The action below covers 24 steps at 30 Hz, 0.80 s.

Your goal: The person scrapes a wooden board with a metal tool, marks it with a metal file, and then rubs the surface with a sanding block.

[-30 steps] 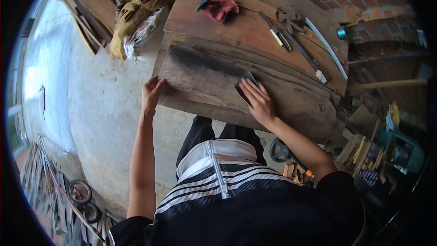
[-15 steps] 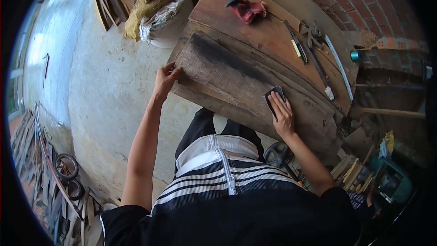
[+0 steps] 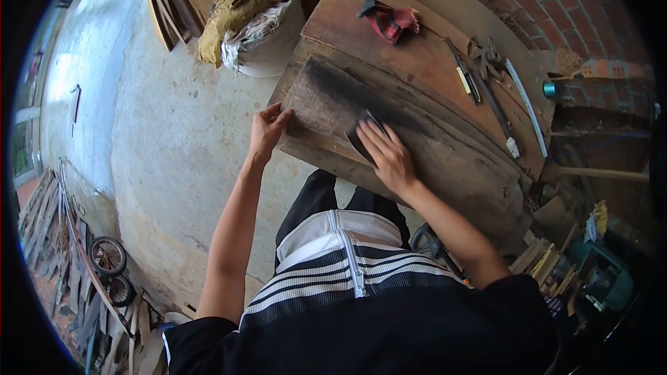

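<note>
A rough, dark-stained wooden board (image 3: pixel 431 153) lies on a workbench in front of me. My right hand (image 3: pixel 386 156) presses flat on a dark piece of sandpaper (image 3: pixel 359 135) near the board's left part. My left hand (image 3: pixel 267 130) grips the board's left end, fingers curled over its edge.
On the reddish bench top (image 3: pixel 403 52) behind the board lie a red cloth (image 3: pixel 390 19), a measuring tape (image 3: pixel 526 107) and metal tools (image 3: pixel 479 73). A yellow-and-white sack (image 3: pixel 253 10) stands at the bench's left end. Brick wall at right; wood offcuts (image 3: pixel 542 260) and small wheels (image 3: pixel 108 257) on the concrete floor.
My right hand slid the sandpaper leftward along the board, after having moved it right half a second before. My left hand stays on the board's left end.
</note>
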Motion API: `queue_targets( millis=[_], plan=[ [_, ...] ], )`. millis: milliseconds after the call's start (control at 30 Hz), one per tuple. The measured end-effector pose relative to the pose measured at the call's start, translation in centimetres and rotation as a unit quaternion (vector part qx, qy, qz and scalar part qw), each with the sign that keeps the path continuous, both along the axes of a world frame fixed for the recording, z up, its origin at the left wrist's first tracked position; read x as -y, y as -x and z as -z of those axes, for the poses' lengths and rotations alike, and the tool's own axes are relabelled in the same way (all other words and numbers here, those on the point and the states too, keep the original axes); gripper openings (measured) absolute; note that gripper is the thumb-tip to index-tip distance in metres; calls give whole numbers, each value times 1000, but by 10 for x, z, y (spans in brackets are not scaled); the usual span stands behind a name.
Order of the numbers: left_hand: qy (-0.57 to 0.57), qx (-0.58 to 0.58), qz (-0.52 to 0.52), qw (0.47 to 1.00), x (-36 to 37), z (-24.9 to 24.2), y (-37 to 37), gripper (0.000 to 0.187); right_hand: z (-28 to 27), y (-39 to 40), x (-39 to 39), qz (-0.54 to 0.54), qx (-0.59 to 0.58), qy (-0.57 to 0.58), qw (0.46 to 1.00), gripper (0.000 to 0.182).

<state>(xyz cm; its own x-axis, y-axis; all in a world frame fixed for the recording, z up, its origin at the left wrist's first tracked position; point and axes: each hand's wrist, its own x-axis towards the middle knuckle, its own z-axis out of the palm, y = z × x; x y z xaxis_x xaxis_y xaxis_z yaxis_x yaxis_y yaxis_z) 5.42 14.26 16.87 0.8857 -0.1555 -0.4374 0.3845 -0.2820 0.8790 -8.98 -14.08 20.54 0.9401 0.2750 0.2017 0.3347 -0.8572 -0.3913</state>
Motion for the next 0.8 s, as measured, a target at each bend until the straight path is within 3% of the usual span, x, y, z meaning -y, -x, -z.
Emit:
queue_targets(
  millis=[133,267,367,400,467,533,633,700,733,767,800],
  plan=[
    [12,-8,-9,1000,0,-10,1,43,1,-13,-9,-1,-15,-38,999,51],
    [43,-20,-1,999,-2,-1,-1,41,19,-126,-56,1,91,-31,995,43],
    [44,-19,12,999,-5,-4,-3,42,23,-162,-73,27,90,-30,995,37],
    [40,-25,17,999,-3,-4,-4,43,13,-155,-67,38,92,-26,995,37],
    [30,-24,-2,999,-1,-6,0,44,-7,-122,-49,112,25,-208,972,36],
    [21,-23,-19,999,1,-5,1,44,-14,-75,-21,171,46,-231,957,39],
    [0,-39,-6,999,-3,-3,7,50,-5,6,27,269,89,-158,946,42],
    [-2,47,-63,997,-1,-7,16,51,1,55,54,351,86,-132,923,44],
    [-2,38,-81,996,-6,-8,21,53,12,80,69,416,76,-109,900,47],
    [-17,40,-94,995,-12,-12,28,53,33,106,90,475,66,-169,861,48],
    [-37,45,-113,992,-21,-12,39,53,61,138,114,600,-38,-232,764,52]
  ],
)
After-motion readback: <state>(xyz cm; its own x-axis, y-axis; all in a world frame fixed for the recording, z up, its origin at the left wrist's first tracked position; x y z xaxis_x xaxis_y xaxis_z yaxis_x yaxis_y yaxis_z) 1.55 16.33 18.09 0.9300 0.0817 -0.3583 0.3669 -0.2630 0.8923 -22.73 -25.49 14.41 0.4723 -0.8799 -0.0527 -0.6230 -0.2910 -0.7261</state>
